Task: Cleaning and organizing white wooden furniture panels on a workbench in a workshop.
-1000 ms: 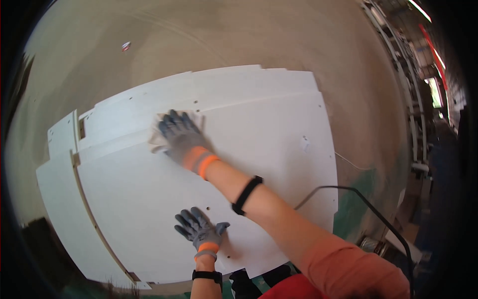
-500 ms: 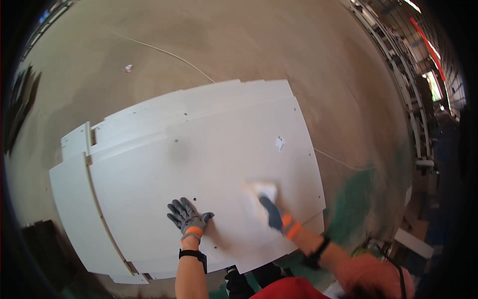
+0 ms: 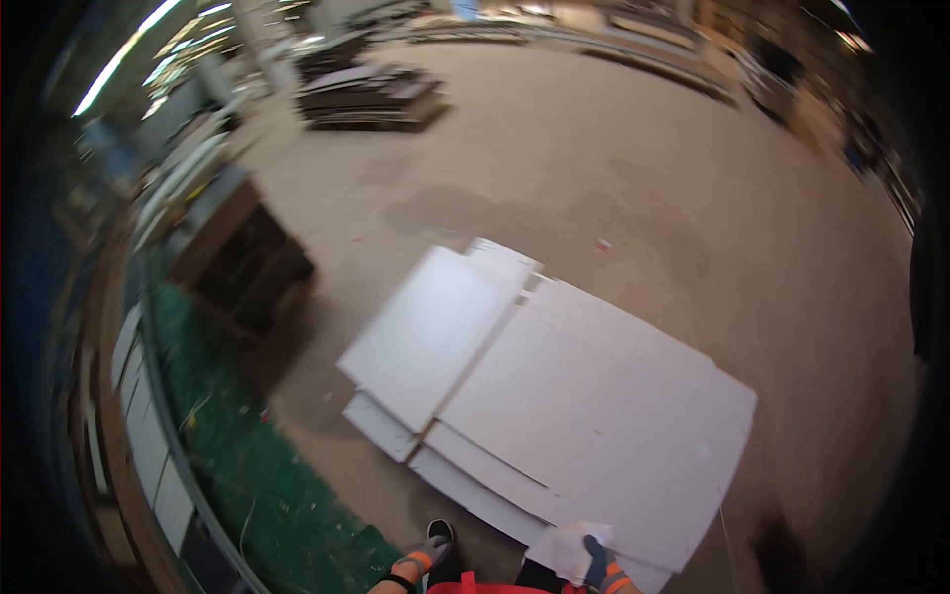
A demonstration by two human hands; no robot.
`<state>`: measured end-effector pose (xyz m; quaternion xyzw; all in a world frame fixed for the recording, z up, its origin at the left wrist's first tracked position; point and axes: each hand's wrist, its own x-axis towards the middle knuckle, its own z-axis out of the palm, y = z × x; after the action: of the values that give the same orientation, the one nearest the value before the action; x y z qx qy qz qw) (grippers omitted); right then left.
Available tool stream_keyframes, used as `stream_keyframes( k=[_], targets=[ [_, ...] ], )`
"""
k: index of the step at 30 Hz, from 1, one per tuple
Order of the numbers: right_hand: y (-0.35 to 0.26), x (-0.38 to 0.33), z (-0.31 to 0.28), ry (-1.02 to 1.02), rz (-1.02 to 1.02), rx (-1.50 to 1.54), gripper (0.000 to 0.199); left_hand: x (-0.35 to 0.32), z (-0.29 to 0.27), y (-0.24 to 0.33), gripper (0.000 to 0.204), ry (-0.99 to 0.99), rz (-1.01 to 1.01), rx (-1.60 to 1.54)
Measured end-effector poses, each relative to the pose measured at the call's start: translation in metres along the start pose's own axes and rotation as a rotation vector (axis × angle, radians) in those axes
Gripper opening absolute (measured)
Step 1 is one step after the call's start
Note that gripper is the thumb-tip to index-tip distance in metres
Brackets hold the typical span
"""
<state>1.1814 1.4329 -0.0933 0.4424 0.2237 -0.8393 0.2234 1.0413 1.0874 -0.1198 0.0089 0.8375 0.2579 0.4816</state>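
Observation:
My right hand, in a grey glove with an orange cuff, is closed on a white cloth at the near edge of the white panels. The cloth hangs partly over that edge. To its left, my left hand, gloved alike, is off the panels, in front of a dark shoe. Its fingers look loosely stretched, somewhat blurred, and nothing shows in them. The panels lie flat in low, overlapping stacks, with a narrow gap between a left part and a larger right part.
A dark brown stack of boards sits at the far left. Closer on the left is a brown block-like stack beside a green floor strip. A rail with white panels runs along the left rim. Bare concrete floor stretches behind.
My view has swung left and up. My left hand has come off the panel where it lay flat. My right hand, with the cloth, has moved to the panels' near edge.

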Motion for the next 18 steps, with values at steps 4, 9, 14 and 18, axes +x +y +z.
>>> stream_keyframes(
  k=[4,9,14,18],
  targets=[
    [0.008,0.036,0.095,-0.070,0.033,-0.373,0.050,-0.089,-0.010,-0.124,0.041,0.220,-0.182,-0.355],
    [0.048,0.081,0.227,-0.125,0.015,-0.768,0.050,-0.137,-0.001,-0.275,0.036,0.415,-0.218,-0.457],
    [0.076,0.115,0.328,-0.132,-0.046,-1.072,0.050,-0.174,0.019,-0.378,0.035,0.575,-0.084,-0.420],
    [0.102,0.139,0.397,-0.319,-0.459,-1.547,0.051,-0.179,-0.025,-0.396,0.030,0.481,-0.276,-0.346]
  ],
)
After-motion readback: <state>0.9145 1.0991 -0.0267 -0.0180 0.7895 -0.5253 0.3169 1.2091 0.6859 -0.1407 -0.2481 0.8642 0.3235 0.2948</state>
